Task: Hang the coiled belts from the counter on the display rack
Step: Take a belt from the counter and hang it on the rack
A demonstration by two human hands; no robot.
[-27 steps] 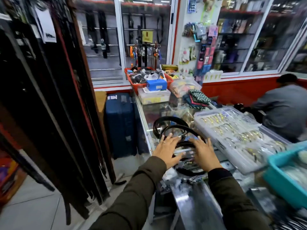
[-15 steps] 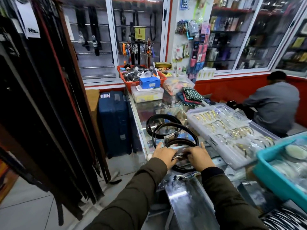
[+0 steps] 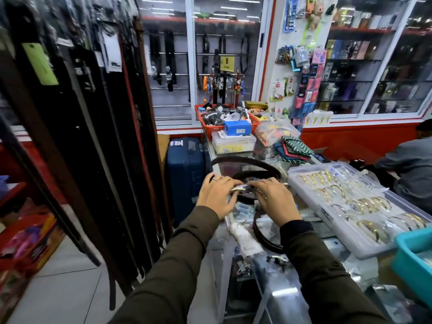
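Dark coiled belts (image 3: 254,165) are lifted above the glass counter (image 3: 275,286), their loops spreading wide. My left hand (image 3: 216,196) and my right hand (image 3: 274,199) both grip the coils at the near side, where a silver buckle (image 3: 238,188) shows between my fingers. One loop (image 3: 263,237) hangs down below my right wrist. The display rack (image 3: 98,127) stands at the left, crowded with hanging black and brown belts.
A clear tray of gold bangles (image 3: 350,202) lies right of my hands, with a teal bin (image 3: 413,258) at the right edge. A blue suitcase (image 3: 185,174) stands on the floor between rack and counter. Boxes and an orange basket (image 3: 224,122) fill the far counter. A seated person (image 3: 411,164) is at the right.
Both hands closed on the coiled belts and raised them off the counter. The loops have spread, and the view has turned up and left toward the rack.
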